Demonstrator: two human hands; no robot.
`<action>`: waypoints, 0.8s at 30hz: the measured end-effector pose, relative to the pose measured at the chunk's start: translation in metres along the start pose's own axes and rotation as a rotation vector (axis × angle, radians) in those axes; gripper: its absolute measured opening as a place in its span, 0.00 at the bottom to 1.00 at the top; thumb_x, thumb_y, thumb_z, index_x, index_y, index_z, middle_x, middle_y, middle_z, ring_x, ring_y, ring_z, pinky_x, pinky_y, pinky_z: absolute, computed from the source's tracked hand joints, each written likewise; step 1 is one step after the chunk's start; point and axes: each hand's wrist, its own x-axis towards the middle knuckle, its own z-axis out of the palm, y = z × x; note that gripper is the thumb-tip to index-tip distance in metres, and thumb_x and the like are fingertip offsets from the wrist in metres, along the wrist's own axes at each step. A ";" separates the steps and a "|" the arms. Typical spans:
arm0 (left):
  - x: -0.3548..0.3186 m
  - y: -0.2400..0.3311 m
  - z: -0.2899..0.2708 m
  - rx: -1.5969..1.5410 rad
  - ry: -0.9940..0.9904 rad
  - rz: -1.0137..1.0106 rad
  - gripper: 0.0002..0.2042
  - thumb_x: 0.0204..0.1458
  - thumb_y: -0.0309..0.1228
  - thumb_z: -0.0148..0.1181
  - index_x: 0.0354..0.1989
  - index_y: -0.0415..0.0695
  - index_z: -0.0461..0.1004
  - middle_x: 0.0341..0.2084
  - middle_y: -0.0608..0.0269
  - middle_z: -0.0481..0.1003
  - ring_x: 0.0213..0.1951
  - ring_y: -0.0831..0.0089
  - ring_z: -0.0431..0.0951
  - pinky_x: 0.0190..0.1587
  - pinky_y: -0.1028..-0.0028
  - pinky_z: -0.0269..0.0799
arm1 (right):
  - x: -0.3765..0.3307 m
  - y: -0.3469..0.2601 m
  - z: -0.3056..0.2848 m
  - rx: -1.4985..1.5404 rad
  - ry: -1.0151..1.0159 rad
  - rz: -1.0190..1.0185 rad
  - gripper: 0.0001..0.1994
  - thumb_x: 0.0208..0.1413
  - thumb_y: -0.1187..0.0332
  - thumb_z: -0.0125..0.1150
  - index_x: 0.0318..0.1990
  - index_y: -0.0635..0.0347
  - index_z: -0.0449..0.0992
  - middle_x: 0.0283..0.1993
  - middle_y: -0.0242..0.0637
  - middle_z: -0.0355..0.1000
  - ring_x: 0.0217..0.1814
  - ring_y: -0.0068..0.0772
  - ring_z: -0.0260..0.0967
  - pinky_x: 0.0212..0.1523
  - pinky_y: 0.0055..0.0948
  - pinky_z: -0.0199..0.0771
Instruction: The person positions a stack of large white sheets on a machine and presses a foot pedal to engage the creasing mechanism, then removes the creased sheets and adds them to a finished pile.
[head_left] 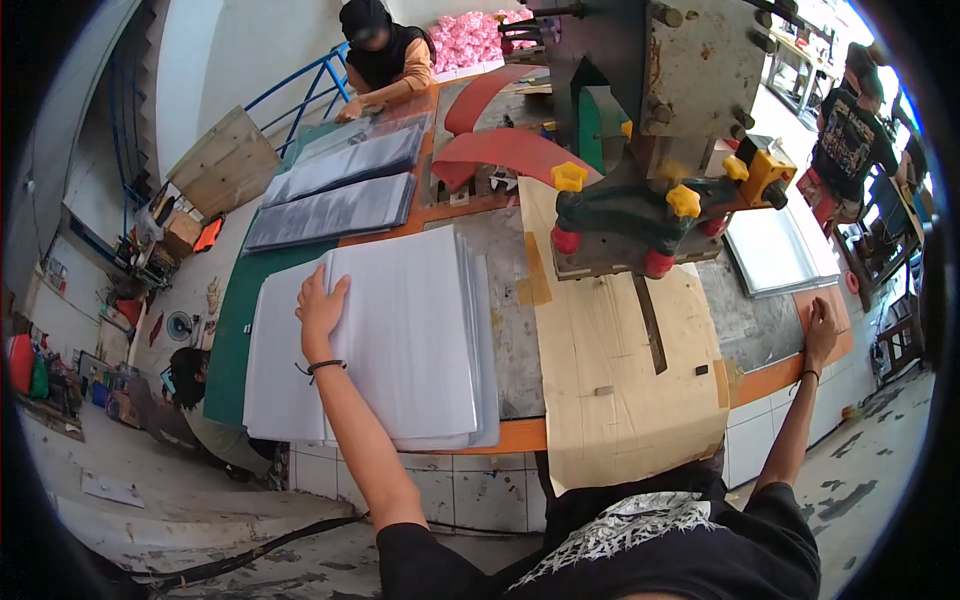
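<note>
Under left fingers, white sheets.

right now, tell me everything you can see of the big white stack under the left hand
The big white stack is a thick pile of large, thin, whitish sheets, paper or plastic; I can't tell which. It lies flat, roughly rectangular, its layers stepping unevenly outward along the right side, where greyer sheets show. A lengthwise line runs near the left hand, which rests on top. The pile spans a green surface and a grey plate.
</note>
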 end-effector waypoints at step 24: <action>-0.019 0.010 0.005 0.169 0.375 0.101 0.27 0.55 0.48 0.61 0.61 0.49 0.71 0.55 0.53 0.73 0.55 0.52 0.74 0.57 0.53 0.67 | -0.004 -0.010 -0.002 0.362 0.016 0.195 0.15 0.60 0.64 0.65 0.48 0.66 0.80 0.40 0.46 0.82 0.41 0.33 0.80 0.43 0.31 0.78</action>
